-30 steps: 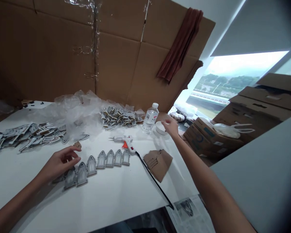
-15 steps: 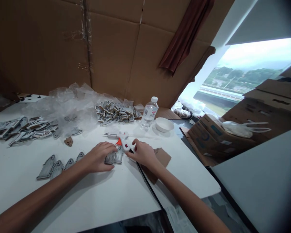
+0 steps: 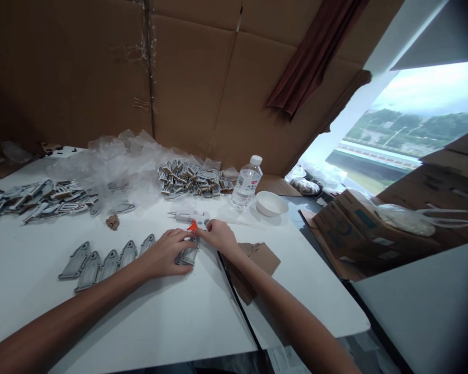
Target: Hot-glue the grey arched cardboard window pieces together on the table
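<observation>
My left hand curls over a small grey arched piece on the white table, its thumb at the lower edge and fingers over the top. My right hand is closed, its fingertips beside the upper end of that piece and in front of the glue gun's handle. Whatever lies between those fingertips is hidden. The white glue gun with an orange trigger lies just behind both hands, nozzle to the left. Several more grey arched pieces lie in a row left of my left hand, partly behind the forearm.
Piles of grey pieces and crumpled clear plastic bags lie at the back. A water bottle and white bowl stand behind right. Brown cardboard and a black cable lie by my right forearm.
My right hand has moved left and forward, its fingers closing from a spread pose near the glue gun's handle. The left hand still covers the grey piece. The view has shifted slightly.
</observation>
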The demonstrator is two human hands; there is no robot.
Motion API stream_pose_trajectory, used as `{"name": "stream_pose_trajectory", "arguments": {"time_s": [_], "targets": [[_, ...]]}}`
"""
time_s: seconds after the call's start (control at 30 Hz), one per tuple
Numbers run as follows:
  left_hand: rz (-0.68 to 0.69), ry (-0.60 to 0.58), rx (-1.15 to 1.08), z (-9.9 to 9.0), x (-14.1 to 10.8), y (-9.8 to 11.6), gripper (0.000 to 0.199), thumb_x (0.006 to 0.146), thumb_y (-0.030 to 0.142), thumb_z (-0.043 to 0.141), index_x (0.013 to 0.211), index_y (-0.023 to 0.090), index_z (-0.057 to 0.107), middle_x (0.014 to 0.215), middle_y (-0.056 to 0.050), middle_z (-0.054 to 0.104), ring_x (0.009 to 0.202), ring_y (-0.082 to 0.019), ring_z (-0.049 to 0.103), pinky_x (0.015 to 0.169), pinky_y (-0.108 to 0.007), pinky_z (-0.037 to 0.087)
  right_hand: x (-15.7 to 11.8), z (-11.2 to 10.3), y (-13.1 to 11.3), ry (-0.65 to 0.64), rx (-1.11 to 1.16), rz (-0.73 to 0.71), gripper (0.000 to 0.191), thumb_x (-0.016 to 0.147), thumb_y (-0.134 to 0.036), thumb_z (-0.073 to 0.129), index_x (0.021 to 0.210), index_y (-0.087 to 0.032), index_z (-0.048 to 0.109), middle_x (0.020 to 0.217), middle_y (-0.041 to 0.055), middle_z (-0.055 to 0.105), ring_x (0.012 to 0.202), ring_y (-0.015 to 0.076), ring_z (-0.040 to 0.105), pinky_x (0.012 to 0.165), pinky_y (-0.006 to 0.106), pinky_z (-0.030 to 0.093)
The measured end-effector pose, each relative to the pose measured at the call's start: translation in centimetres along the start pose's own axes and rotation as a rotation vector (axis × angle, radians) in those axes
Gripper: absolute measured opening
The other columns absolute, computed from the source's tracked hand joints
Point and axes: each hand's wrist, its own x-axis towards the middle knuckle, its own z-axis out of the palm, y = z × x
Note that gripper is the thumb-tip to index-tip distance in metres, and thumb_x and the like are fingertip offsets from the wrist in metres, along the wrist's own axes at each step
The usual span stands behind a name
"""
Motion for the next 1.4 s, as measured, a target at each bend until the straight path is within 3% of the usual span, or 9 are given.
{"name": "stream_pose_trajectory", "arguments": {"time_s": [0.17,0.4,0.57,0.7,0.9,1.03,1.27,1.4], "targets": [[0.019,-0.006,-0.029,0.0,0.2,0.3,0.038,0.072,0.029,0.069,0.109,0.020,0.062,0.137,-0.010,0.055,0.127,-0.032,0.046,0.106,-0.045,0.035,0.1,-0.7,0.3,0.051,0.214,-0.005,0.034,0.072,-0.043,0.059,0.055,-0.021,0.040,0.052,-0.0043,0.042,0.054,0.0104,0.042,0.051,0.024,0.027],[0.080,-0.008,-0.110,-0.2,0.3,0.0,0.034,0.072,0.021,0.066,0.105,0.020,0.059,0.130,-0.012,0.057,0.129,-0.031,0.044,0.109,-0.045,0.033,-2.0,-3.8,0.0,-0.034,0.592,-0.032,0.023,0.083,-0.043,0.045,0.081,-0.020,0.046,0.065,-0.0013,0.058,0.050,0.0110,0.052,0.048,0.024,0.042],[0.021,0.132,-0.288,-1.7,0.1,0.5,0.041,0.070,0.019,0.067,0.109,0.020,0.052,0.120,-0.010,0.057,0.112,-0.025,0.055,0.095,-0.035,0.045,-3.1,-4.4,0.3,-0.114,0.850,-0.053,0.029,0.080,-0.047,0.055,0.089,-0.021,0.043,0.091,0.0031,0.063,0.064,0.0111,0.057,0.050,0.022,0.043],[-0.085,0.231,-0.350,-3.1,-0.5,0.8,0.042,0.067,0.017,0.069,0.106,0.020,0.052,0.111,-0.008,0.058,0.105,-0.024,0.057,0.092,-0.036,0.046,-3.2,-4.0,1.0,-0.179,1.008,-0.038,0.033,0.076,-0.044,0.064,0.087,-0.021,0.043,0.081,-0.0012,0.057,0.062,0.0091,0.051,0.049,0.020,0.039],[-0.201,0.273,-0.312,-4.2,-3.3,-0.1,0.055,0.066,0.019,0.072,0.115,0.021,0.049,0.118,-0.008,0.055,0.112,-0.026,0.055,0.099,-0.042,0.045,-3.3,-2.8,1.4,-0.156,1.008,0.020,0.036,0.076,-0.041,0.062,0.099,-0.024,0.040,0.068,-0.0053,0.055,0.051,0.0100,0.045,0.043,0.021,0.032],[-0.288,0.328,-0.265,-4.8,-5.4,-0.9,0.062,0.068,0.027,0.077,0.123,0.023,0.046,0.124,-0.009,0.056,0.118,-0.027,0.054,0.106,-0.047,0.042,-3.3,-2.2,1.5,-0.081,0.783,0.079,0.051,0.067,-0.049,0.070,0.102,-0.022,0.044,0.062,-0.0083,0.048,0.049,0.0093,0.041,0.045,0.022,0.033],[-0.159,0.521,-0.224,-4.3,-6.6,-0.7,0.064,0.065,0.038,0.082,0.118,0.021,0.051,0.114,-0.010,0.064,0.104,-0.026,0.065,0.093,-0.042,0.055,-4.6,-1.8,-0.6,0.103,0.414,0.002,0.047,0.057,-0.051,0.075,0.079,-0.021,0.047,0.054,-0.0096,0.039,0.049,0.0079,0.032,0.044,0.021,0.026],[-0.088,0.599,-0.138,-3.8,-7.0,-0.3,0.081,0.059,0.039,0.085,0.127,0.020,0.044,0.116,-0.014,0.062,0.098,-0.026,0.066,0.084,-0.040,0.059,-5.6,-1.3,-1.7,0.176,0.334,-0.043,0.044,0.058,-0.050,0.073,0.076,-0.022,0.043,0.051,-0.0097,0.040,0.048,0.0085,0.033,0.044,0.021,0.029]]}}
